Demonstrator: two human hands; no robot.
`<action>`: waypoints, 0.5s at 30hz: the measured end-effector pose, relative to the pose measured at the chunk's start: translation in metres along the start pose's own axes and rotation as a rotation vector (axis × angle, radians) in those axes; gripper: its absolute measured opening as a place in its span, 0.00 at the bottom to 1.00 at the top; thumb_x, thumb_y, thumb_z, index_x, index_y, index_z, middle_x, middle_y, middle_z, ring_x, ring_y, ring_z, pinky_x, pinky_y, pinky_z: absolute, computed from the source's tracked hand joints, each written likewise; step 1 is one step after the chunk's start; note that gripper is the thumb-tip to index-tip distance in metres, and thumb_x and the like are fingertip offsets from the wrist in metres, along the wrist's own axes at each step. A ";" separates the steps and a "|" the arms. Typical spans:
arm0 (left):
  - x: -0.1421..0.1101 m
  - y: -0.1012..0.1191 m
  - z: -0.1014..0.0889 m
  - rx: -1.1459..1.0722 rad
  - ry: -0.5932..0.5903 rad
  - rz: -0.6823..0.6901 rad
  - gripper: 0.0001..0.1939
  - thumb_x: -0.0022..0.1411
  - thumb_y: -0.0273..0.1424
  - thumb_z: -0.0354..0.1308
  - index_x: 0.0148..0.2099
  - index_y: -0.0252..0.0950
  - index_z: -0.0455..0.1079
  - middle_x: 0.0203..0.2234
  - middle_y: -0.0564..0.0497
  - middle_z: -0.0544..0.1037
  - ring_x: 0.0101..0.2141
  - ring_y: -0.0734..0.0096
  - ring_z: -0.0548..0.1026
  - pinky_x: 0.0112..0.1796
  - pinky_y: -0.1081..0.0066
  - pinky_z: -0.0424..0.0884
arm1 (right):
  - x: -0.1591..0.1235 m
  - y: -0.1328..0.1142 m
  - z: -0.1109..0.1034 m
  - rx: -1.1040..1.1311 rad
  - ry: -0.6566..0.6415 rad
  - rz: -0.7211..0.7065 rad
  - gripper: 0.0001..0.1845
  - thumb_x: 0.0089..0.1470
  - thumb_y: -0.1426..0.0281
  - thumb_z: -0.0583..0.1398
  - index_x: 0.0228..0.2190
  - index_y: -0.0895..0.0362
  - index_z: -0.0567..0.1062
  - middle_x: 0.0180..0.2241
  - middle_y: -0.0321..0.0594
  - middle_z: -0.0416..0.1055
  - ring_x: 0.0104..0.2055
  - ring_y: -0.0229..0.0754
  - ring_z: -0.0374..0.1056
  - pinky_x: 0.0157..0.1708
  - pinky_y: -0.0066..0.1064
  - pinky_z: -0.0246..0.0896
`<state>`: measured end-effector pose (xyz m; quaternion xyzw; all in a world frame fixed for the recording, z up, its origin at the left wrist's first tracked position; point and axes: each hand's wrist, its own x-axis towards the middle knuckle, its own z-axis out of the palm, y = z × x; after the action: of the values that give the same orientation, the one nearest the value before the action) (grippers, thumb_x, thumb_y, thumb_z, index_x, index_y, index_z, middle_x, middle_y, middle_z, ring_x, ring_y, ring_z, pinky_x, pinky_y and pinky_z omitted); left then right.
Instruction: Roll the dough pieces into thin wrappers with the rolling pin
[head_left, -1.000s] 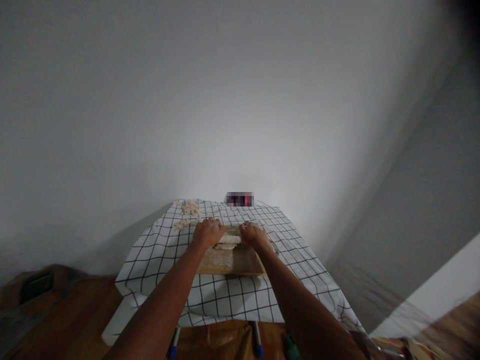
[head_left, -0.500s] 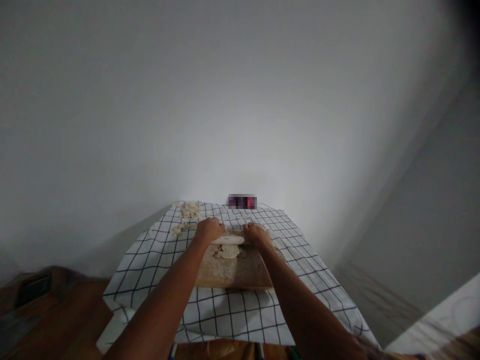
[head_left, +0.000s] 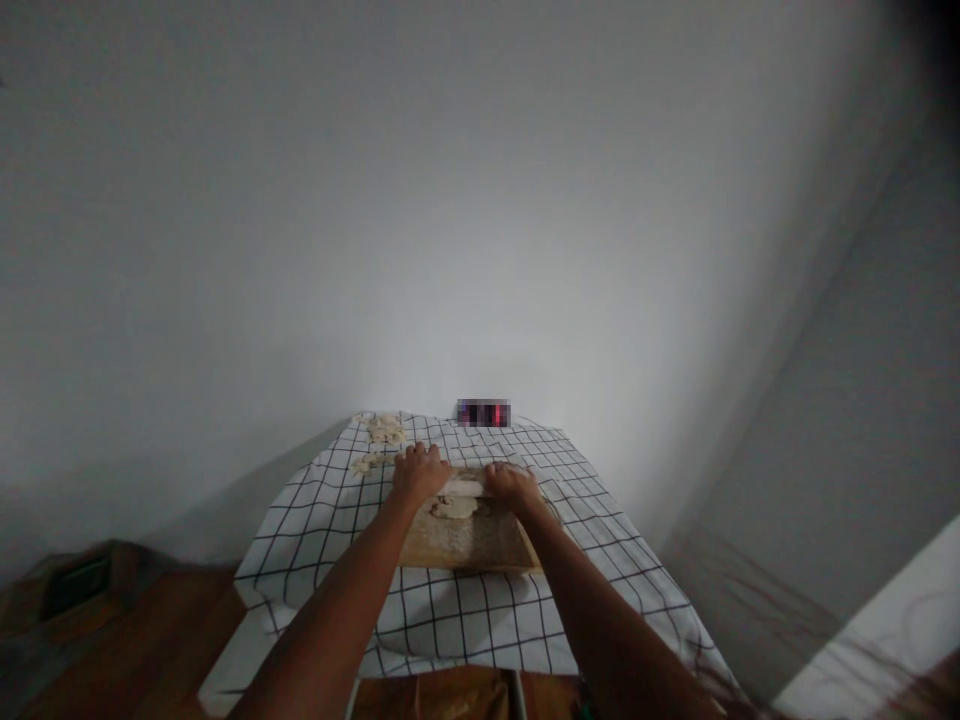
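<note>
A pale rolling pin [head_left: 463, 487] lies crosswise on a floured wooden board [head_left: 469, 540] on the checked cloth. My left hand [head_left: 420, 471] presses down on its left end and my right hand [head_left: 510, 485] on its right end, fingers curled over it. Just in front of the pin on the board lies a flat piece of dough [head_left: 454, 507].
The board rests on a table covered by a white cloth with black checks [head_left: 315, 510]. Two heaps of pale dough pieces [head_left: 384, 430] lie at the far left of the cloth. A blurred dark object [head_left: 484, 413] stands at the far edge against the wall.
The rolling pin has gone from over the dough to just beyond it, with both hands on it. The dough now shows flat in front of the pin. The camera shifted slightly.
</note>
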<state>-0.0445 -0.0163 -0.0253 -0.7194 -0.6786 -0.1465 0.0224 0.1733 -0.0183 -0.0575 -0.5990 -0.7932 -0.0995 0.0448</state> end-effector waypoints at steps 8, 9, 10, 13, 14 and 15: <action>-0.039 -0.001 0.002 0.024 0.056 0.046 0.22 0.78 0.34 0.50 0.61 0.35 0.82 0.61 0.33 0.82 0.65 0.37 0.74 0.63 0.39 0.70 | -0.025 -0.009 -0.007 0.034 0.041 0.002 0.22 0.76 0.73 0.50 0.57 0.58 0.81 0.62 0.54 0.80 0.67 0.54 0.74 0.68 0.48 0.67; -0.044 -0.001 0.002 0.034 0.065 0.063 0.22 0.77 0.33 0.50 0.60 0.34 0.83 0.61 0.33 0.82 0.64 0.38 0.75 0.62 0.42 0.71 | -0.029 -0.011 -0.009 0.037 0.041 0.002 0.22 0.76 0.73 0.50 0.56 0.57 0.82 0.61 0.54 0.81 0.67 0.54 0.75 0.67 0.48 0.67; -0.048 -0.001 0.001 0.045 0.080 0.086 0.22 0.77 0.33 0.50 0.59 0.34 0.83 0.59 0.33 0.83 0.63 0.39 0.76 0.62 0.44 0.72 | -0.033 -0.012 -0.010 0.039 0.042 0.002 0.22 0.76 0.73 0.50 0.56 0.56 0.82 0.60 0.54 0.82 0.66 0.54 0.76 0.66 0.48 0.69; -0.057 -0.001 0.001 0.065 0.138 0.164 0.22 0.76 0.30 0.51 0.58 0.30 0.84 0.57 0.32 0.84 0.61 0.42 0.78 0.63 0.48 0.72 | -0.045 -0.014 -0.011 0.040 0.046 -0.017 0.21 0.76 0.72 0.51 0.57 0.57 0.81 0.59 0.55 0.82 0.65 0.55 0.77 0.66 0.47 0.69; -0.058 -0.001 0.001 0.066 0.152 0.184 0.22 0.77 0.29 0.50 0.57 0.29 0.84 0.57 0.32 0.85 0.61 0.43 0.79 0.64 0.49 0.72 | -0.049 -0.015 -0.011 0.041 0.047 -0.032 0.21 0.77 0.71 0.52 0.58 0.59 0.81 0.59 0.55 0.82 0.66 0.55 0.76 0.67 0.46 0.68; -0.060 -0.002 0.002 0.066 0.159 0.198 0.22 0.77 0.29 0.50 0.57 0.29 0.84 0.56 0.32 0.85 0.60 0.44 0.80 0.65 0.50 0.71 | -0.053 -0.015 -0.010 0.041 0.047 -0.046 0.20 0.77 0.70 0.52 0.58 0.60 0.81 0.60 0.56 0.82 0.67 0.55 0.75 0.68 0.45 0.67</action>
<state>-0.0480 -0.0738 -0.0415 -0.7677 -0.6049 -0.1780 0.1142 0.1733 -0.0738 -0.0593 -0.5770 -0.8075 -0.0982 0.0731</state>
